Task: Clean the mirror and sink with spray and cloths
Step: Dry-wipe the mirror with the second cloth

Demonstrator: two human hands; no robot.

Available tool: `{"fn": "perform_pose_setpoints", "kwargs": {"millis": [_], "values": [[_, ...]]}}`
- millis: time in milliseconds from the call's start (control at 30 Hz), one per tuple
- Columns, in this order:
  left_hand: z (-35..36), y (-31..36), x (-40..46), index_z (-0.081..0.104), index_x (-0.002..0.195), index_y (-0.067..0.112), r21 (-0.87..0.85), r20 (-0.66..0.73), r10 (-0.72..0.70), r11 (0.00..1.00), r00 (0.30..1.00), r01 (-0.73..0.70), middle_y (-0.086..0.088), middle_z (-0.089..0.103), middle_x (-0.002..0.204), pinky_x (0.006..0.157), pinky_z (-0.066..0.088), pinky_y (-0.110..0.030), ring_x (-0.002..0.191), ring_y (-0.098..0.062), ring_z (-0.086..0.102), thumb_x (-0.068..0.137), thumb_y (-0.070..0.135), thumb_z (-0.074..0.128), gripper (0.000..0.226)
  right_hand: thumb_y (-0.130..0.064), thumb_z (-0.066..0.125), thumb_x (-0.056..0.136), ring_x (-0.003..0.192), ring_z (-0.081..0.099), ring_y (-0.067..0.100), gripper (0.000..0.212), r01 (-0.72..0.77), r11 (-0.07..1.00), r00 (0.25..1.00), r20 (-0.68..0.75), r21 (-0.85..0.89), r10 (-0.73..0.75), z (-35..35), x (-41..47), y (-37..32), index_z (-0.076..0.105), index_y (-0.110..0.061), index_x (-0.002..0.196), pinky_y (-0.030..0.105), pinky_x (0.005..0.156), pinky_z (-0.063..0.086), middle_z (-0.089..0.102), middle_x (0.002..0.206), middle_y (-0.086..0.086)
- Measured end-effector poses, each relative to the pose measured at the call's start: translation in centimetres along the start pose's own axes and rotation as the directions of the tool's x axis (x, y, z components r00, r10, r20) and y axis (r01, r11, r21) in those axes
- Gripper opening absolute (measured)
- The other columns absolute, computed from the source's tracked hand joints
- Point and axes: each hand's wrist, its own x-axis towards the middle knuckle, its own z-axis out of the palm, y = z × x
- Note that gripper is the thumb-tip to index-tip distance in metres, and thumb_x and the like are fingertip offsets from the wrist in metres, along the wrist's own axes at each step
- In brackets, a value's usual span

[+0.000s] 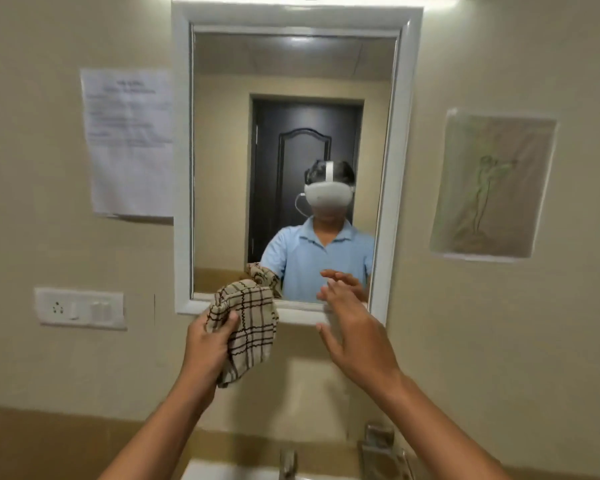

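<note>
A white-framed mirror [291,81] hangs on the beige wall straight ahead. My left hand [210,344] grips a bunched beige checked cloth [252,330], held up against the mirror's lower left corner and bottom frame. My right hand [355,337] is raised beside it, fingers spread and empty, just in front of the bottom frame. The white sink [201,471] shows only as a sliver at the bottom edge. No spray bottle is in view.
A metal tap [287,464] and a second metal fitting [381,448] rise behind the sink. A white switch and socket plate [80,308] sits left of the mirror, under a printed notice [129,143]. A drawing [492,185] is taped to the wall at right.
</note>
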Motion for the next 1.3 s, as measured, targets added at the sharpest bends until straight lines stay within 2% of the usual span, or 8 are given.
{"fn": "perform_pose_setpoints", "kwargs": {"millis": [233,333,500,767,900,1000,1133,1300], "values": [[3.8,8.2,6.2,0.068,0.104,0.028,0.115,-0.076,0.300,0.950,0.951,-0.291,0.000,0.073,0.104,0.088,0.056,-0.038,0.101,-0.020,0.068,0.097,0.013,0.059,0.019,-0.039,0.055,0.093,0.149,0.012,0.017,0.070,0.109,0.971,0.982,-0.127,-0.211,-0.137,-4.0,8.8,0.9,0.025,-0.016,0.152,0.037,0.120,0.019,0.021,0.160,0.002],[5.1,11.8,8.7,0.065,0.105,0.031,0.147,-0.100,0.396,0.913,0.913,-0.380,0.003,0.071,0.100,0.073,0.055,-0.027,0.097,-0.016,0.067,0.099,0.012,0.055,0.022,-0.040,0.051,0.095,0.149,0.013,0.021,0.069,0.109,0.950,0.973,-0.163,-0.293,-0.162,-5.8,12.4,1.0,0.024,-0.013,0.152,0.041,0.121,0.016,0.021,0.160,0.006],[6.1,18.6,12.0,0.064,0.112,0.017,0.237,-0.167,0.522,0.845,0.836,-0.480,-0.002,0.066,0.101,0.063,0.050,-0.023,0.093,-0.018,0.061,0.098,0.003,0.044,0.028,-0.039,0.049,0.095,0.149,0.011,0.025,0.069,0.061,0.909,0.966,-0.206,-0.412,-0.158,-9.3,17.8,1.9,0.023,-0.010,0.152,0.047,0.120,0.019,0.019,0.160,0.010],[6.7,28.4,16.7,0.060,0.111,0.012,0.297,-0.309,0.662,0.749,0.683,-0.592,-0.002,0.062,0.102,0.084,0.053,-0.030,0.097,-0.018,0.059,0.089,-0.006,0.039,0.035,-0.035,0.048,0.096,0.149,0.009,0.026,0.069,-0.050,0.858,0.933,-0.331,-0.510,-0.142,-14.2,23.4,1.8,0.018,-0.009,0.152,0.038,0.119,0.005,0.016,0.160,0.012],[7.1,31.4,18.5,0.056,0.124,0.010,0.444,-0.366,0.792,0.611,0.489,-0.655,-0.008,0.066,0.119,0.097,0.050,-0.034,0.113,-0.024,0.061,0.088,-0.005,0.044,0.041,-0.037,0.047,0.097,0.149,0.003,0.024,0.072,-0.079,0.853,0.928,-0.351,-0.515,-0.126,-14.9,24.8,2.0,0.010,-0.010,0.153,0.037,0.120,0.003,0.009,0.161,0.010],[7.7,31.1,20.4,0.051,0.130,0.011,0.598,-0.247,0.895,0.443,0.371,-0.668,-0.010,0.061,0.124,0.098,0.050,-0.038,0.114,-0.028,0.059,0.087,-0.004,0.051,0.046,-0.037,0.045,0.098,0.149,0.001,0.023,0.072,-0.076,0.857,0.926,-0.354,-0.509,-0.128,-14.7,25.2,2.1,0.008,-0.011,0.153,0.036,0.120,0.002,0.006,0.162,0.009],[9.5,26.4,20.6,0.041,0.141,0.015,0.715,-0.070,0.842,0.416,0.534,-0.562,-0.013,0.046,0.143,0.108,0.038,-0.056,0.132,-0.035,0.043,0.081,-0.004,0.055,0.065,-0.038,0.042,0.100,0.147,0.000,0.020,0.068,-0.084,0.851,0.922,-0.364,-0.519,-0.131,-14.3,25.0,2.5,0.010,-0.011,0.153,0.034,0.118,0.000,0.008,0.161,0.009],[10.3,21.6,20.0,0.022,0.155,0.011,0.788,0.049,0.861,0.279,0.506,-0.550,-0.010,0.022,0.163,0.120,-0.004,-0.036,0.152,-0.027,0.012,0.080,0.006,0.061,0.084,-0.039,0.045,0.099,0.145,-0.003,0.017,0.071,-0.068,0.862,0.922,-0.361,-0.502,-0.138,-14.7,25.1,3.0,0.010,-0.011,0.153,0.033,0.117,0.001,0.008,0.161,0.008]]}}
